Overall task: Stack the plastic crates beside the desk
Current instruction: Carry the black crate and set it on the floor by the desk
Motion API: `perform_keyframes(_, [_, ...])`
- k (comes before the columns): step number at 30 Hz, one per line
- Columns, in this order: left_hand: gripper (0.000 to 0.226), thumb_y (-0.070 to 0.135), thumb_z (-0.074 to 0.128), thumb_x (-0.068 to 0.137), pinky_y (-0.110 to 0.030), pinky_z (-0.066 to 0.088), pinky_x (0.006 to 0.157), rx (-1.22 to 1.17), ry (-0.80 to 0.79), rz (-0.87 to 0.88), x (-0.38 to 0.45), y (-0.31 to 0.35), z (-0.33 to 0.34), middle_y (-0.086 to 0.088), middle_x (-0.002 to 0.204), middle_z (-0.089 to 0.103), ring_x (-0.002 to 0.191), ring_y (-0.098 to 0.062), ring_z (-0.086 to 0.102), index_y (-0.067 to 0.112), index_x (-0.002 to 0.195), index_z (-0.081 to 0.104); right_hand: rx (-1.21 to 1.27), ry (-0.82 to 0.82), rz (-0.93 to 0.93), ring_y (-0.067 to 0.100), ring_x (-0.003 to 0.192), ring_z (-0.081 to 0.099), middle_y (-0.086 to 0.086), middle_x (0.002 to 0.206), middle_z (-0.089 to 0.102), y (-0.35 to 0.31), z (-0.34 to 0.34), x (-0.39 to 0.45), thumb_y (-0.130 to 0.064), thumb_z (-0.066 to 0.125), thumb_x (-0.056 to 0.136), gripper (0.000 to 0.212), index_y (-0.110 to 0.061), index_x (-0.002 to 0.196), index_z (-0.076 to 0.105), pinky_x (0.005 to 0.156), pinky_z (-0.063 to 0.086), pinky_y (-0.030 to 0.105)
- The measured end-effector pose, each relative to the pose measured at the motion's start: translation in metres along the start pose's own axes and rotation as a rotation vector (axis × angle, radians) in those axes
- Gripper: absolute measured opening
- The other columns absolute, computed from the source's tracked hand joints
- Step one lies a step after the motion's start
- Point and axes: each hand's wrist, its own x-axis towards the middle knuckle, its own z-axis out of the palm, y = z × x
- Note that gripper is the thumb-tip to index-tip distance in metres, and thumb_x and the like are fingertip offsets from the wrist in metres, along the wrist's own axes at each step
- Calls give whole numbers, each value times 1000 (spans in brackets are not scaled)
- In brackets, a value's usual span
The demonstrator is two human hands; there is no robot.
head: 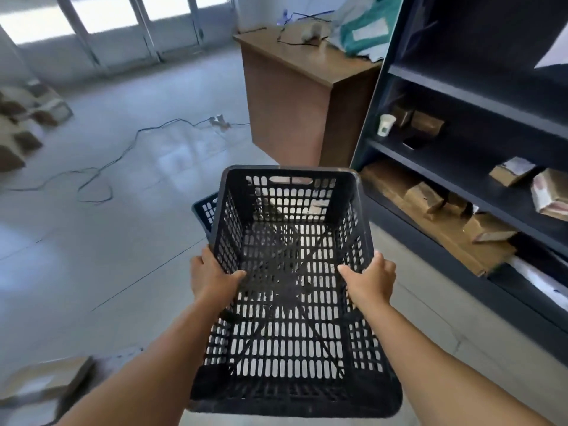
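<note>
**Carrying the second crate to its mate**

Gripping a black plastic crate (292,272) by its long side rims, the left hand (212,279) and right hand (370,279) hold it in the air, near the dark shelving on the right. I count two crates: this one and another crate (205,210) on the floor beyond it, near the brown surface (295,96). Next, I judge, comes lining it up and lowering it in.

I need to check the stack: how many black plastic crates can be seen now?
2. One crate is held by the left hand and right hand. A second crate shows only a corner below it; more may be hidden.
</note>
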Motion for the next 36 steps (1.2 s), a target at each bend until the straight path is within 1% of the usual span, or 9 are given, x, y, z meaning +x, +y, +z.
perform_keyframes(4, [70,24,77,74,-38,45,93,-23,38,-37,30,-17,-28,-10,116,37,94,-19,41,11,129,35,-7,-35,-40,29,132,35,11,144,32,-40,31,1,-34,70,80,83,-11,147,26,109,36,45])
perform_keyframes(7, [64,26,77,74,-38,46,92,-27,54,-66,53,-27,-41,-11,117,38,95,-22,44,11,123,37,-27,-57,-69,29,133,33,11,145,31,-66,52,9,-33,69,80,81,-11,146,27,109,35,45])
perform_keyframes(10, [58,27,77,73,-38,47,89,-43,71,-103,77,-33,-47,-7,110,37,95,-24,47,13,115,39,-50,-80,-100,30,134,33,12,146,31,-89,71,22,-32,69,81,79,-10,145,28,108,35,44])
perform_keyframes(13, [60,27,77,73,-38,46,91,-58,84,-139,101,-35,-46,-6,110,36,95,-23,46,13,116,38,-66,-111,-134,30,133,33,12,145,31,-110,90,42,-32,68,80,79,-10,145,28,107,35,44])
perform_keyframes(19, [64,29,75,75,-36,44,90,-67,124,-228,165,-22,-30,-11,119,38,96,-21,42,11,123,36,-86,-200,-188,29,136,31,11,149,28,-153,132,114,-33,68,81,81,-11,147,27,110,34,45])
perform_keyframes(27, [73,27,75,76,-37,41,93,-146,190,-381,265,4,13,-6,116,32,94,-19,37,14,131,29,-150,-350,-298,30,136,31,11,148,28,-217,196,235,-30,67,82,81,-11,148,25,110,31,42])
perform_keyframes(31, [85,28,73,77,-38,39,98,-184,181,-429,309,1,37,-11,130,30,106,-23,40,15,141,19,-172,-401,-329,29,138,26,11,150,26,-241,234,285,-30,67,82,82,-11,149,23,111,27,42])
perform_keyframes(34, [84,26,73,79,-36,37,97,-201,179,-429,342,-3,51,-11,131,29,102,-19,35,15,142,18,-183,-422,-343,27,139,25,10,150,25,-255,261,313,-30,65,83,81,-12,149,22,111,28,43])
perform_keyframes(36, [87,26,73,79,-37,37,100,-205,167,-435,361,-8,60,-11,132,28,107,-21,37,14,143,16,-187,-427,-350,27,139,25,10,150,25,-260,278,328,-29,65,83,81,-13,149,22,111,28,43])
